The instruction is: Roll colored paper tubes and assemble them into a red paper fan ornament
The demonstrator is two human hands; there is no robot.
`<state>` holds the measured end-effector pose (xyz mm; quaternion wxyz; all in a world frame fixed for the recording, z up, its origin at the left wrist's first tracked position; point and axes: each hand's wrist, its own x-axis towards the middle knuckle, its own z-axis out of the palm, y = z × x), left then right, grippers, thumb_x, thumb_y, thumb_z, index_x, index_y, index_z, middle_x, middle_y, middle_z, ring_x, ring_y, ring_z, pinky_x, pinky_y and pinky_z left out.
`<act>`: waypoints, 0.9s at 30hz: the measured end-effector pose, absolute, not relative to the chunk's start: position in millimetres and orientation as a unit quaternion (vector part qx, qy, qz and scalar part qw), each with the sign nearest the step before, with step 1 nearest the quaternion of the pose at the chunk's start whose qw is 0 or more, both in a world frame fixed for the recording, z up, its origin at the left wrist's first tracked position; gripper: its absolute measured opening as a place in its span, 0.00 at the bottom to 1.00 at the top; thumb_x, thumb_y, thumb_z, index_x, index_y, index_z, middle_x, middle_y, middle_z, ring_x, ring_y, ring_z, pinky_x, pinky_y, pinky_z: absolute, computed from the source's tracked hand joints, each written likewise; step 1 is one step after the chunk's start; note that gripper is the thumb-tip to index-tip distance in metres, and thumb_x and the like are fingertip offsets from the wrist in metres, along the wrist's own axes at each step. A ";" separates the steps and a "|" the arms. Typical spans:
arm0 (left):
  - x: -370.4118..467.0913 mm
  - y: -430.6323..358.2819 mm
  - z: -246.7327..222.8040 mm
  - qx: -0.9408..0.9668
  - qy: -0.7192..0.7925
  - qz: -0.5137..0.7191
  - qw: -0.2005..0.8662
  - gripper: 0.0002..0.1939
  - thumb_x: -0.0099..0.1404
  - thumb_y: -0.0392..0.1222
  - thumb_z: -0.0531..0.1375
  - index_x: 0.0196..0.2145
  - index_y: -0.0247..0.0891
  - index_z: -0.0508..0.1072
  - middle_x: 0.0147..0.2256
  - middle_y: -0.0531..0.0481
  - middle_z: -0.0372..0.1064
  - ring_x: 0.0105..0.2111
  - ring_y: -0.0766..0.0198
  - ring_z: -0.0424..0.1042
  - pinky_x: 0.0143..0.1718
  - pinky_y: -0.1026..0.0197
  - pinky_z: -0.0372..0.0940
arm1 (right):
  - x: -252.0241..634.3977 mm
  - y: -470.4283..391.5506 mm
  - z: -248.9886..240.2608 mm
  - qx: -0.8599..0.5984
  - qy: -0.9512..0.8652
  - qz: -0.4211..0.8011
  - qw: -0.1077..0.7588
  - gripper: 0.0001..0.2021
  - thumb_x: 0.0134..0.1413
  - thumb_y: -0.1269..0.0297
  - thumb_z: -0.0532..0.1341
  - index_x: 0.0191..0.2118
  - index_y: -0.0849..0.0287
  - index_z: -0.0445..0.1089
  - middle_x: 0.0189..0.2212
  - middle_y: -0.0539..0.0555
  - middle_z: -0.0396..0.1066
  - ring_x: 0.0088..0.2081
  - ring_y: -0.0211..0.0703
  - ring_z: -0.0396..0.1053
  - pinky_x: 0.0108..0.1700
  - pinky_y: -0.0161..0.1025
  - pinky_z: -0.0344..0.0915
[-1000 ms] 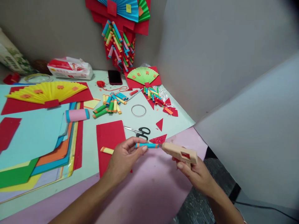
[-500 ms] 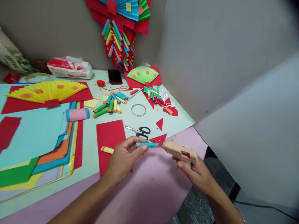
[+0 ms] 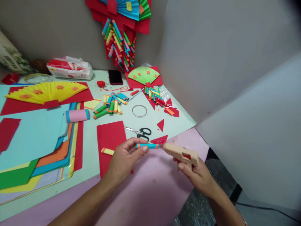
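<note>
My left hand (image 3: 128, 157) pinches a blue paper roll with orange bands (image 3: 148, 146) between thumb and fingers. My right hand (image 3: 196, 175) is wrapped round a beige glue gun (image 3: 181, 153), whose nozzle is at the right end of the roll. Left of and partly behind my left hand, a yellow roll (image 3: 107, 151) lies on a red paper sheet (image 3: 111, 135). Black-handled scissors (image 3: 143, 132) rest just beyond the roll. Farther back is a pile of blue, green and yellow rolls (image 3: 112, 105).
Coloured paper sheets (image 3: 35, 135) and a yellow fan (image 3: 51, 91) cover the left. A metal ring (image 3: 139, 111), phone (image 3: 115, 77), tissue pack (image 3: 70, 68) and green fan (image 3: 144, 75) stand farther back. Red scraps (image 3: 161, 125) lie near the right edge; a grey wall (image 3: 223, 62) rises beyond.
</note>
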<state>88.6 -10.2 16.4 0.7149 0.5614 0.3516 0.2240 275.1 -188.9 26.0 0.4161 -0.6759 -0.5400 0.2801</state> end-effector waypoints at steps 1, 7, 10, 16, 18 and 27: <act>88.8 -10.3 16.7 0.561 0.352 0.224 0.715 0.17 0.55 0.50 0.69 0.39 0.38 0.76 0.31 0.50 0.78 0.35 0.60 0.77 0.38 0.62 0.69 | 274.6 -188.8 26.5 -0.677 -0.541 0.277 0.416 0.12 0.64 0.61 0.57 0.52 0.48 0.68 0.40 0.51 0.70 0.40 0.41 0.70 0.41 0.34 0.67; 90.5 -12.9 19.8 0.556 0.356 0.224 0.717 0.16 0.55 0.49 0.69 0.38 0.38 0.76 0.30 0.52 0.77 0.34 0.61 0.76 0.37 0.63 0.69 | 271.9 -185.3 27.0 -0.678 -0.557 0.264 0.400 0.09 0.63 0.60 0.57 0.46 0.53 0.70 0.38 0.53 0.70 0.38 0.42 0.70 0.39 0.35 0.66; 90.5 -13.6 19.7 0.557 0.356 0.223 0.716 0.16 0.55 0.49 0.69 0.38 0.38 0.76 0.30 0.52 0.77 0.34 0.62 0.76 0.37 0.64 0.68 | 272.7 -184.4 26.1 -0.681 -0.559 0.262 0.396 0.09 0.64 0.60 0.57 0.46 0.54 0.70 0.38 0.53 0.70 0.38 0.43 0.70 0.40 0.36 0.66; 88.8 -12.6 17.3 0.560 0.352 0.219 0.717 0.16 0.56 0.49 0.68 0.39 0.38 0.76 0.30 0.51 0.77 0.35 0.62 0.76 0.37 0.64 0.69 | 274.3 -188.8 24.8 -0.689 -0.540 0.271 0.401 0.11 0.64 0.59 0.56 0.48 0.54 0.68 0.38 0.53 0.69 0.36 0.42 0.69 0.36 0.35 0.66; 88.6 -12.6 17.2 0.559 0.351 0.221 0.718 0.16 0.56 0.49 0.68 0.38 0.38 0.76 0.30 0.52 0.77 0.34 0.62 0.76 0.38 0.64 0.69 | 273.1 -189.3 25.1 -0.686 -0.543 0.271 0.402 0.10 0.64 0.59 0.56 0.46 0.54 0.69 0.37 0.53 0.69 0.35 0.42 0.69 0.35 0.35 0.66; 89.9 -13.4 20.6 0.550 0.356 0.219 0.723 0.16 0.55 0.49 0.69 0.38 0.38 0.76 0.30 0.52 0.77 0.34 0.62 0.76 0.37 0.64 0.69 | 274.5 -186.1 23.8 -0.689 -0.543 0.266 0.399 0.09 0.64 0.59 0.57 0.47 0.53 0.68 0.36 0.52 0.69 0.35 0.41 0.69 0.36 0.34 0.66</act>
